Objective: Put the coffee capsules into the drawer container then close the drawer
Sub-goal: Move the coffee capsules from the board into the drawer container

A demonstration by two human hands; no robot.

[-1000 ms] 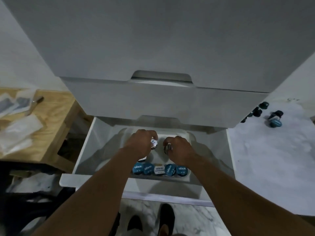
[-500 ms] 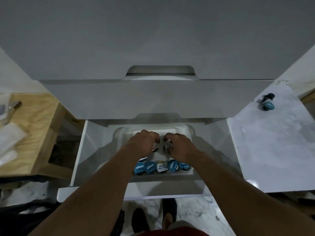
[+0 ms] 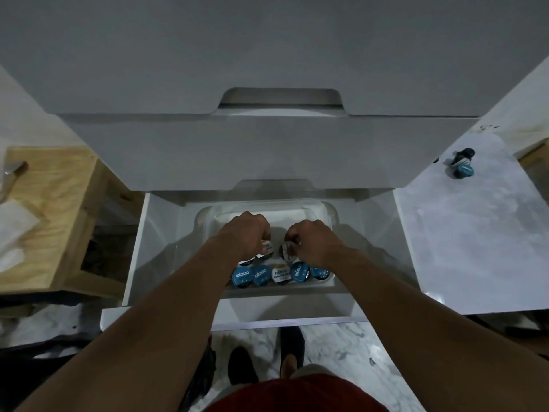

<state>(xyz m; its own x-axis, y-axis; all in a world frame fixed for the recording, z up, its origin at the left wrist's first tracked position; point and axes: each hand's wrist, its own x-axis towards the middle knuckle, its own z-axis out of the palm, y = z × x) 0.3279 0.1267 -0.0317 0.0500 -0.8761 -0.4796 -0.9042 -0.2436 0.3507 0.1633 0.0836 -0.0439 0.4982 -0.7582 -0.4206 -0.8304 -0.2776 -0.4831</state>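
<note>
**A:** Take the open drawer (image 3: 154, 248) as the fixed mark and go from its left to its right. What do you see?

**B:** Well to the left of the drawer stands a wooden table (image 3: 62, 203), with pale plastic wrapping (image 3: 15, 230) lying on it. Inside the drawer sits a white container (image 3: 315, 208), set toward the back.

**A:** And the hands?

**B:** Both are down inside the container. The left hand (image 3: 245, 233) is curled over, its fingers closed on a white-topped capsule (image 3: 267, 246). Just to the right of it, the right hand (image 3: 312, 239) pinches a second capsule (image 3: 287, 250) with a pale lid. The two hands are close together but not touching.

**A:** Where are the rest of the capsules?

**B:** A row of coffee capsules (image 3: 279, 273) lies along the container's near wall, lids facing up: blue ones, with one white-lidded capsule in the middle. The wrists partly hide the ends of the row.

**A:** Anything to the right of the drawer?

**B:** A marble counter (image 3: 475, 248), and toward its far end a few loose capsules (image 3: 462, 168) bunched together, dark and blue, well apart from the drawer.

**A:** Is the drawer shut?

**B:** No, it stands pulled out beneath the closed upper drawer fronts (image 3: 267, 150).
</note>
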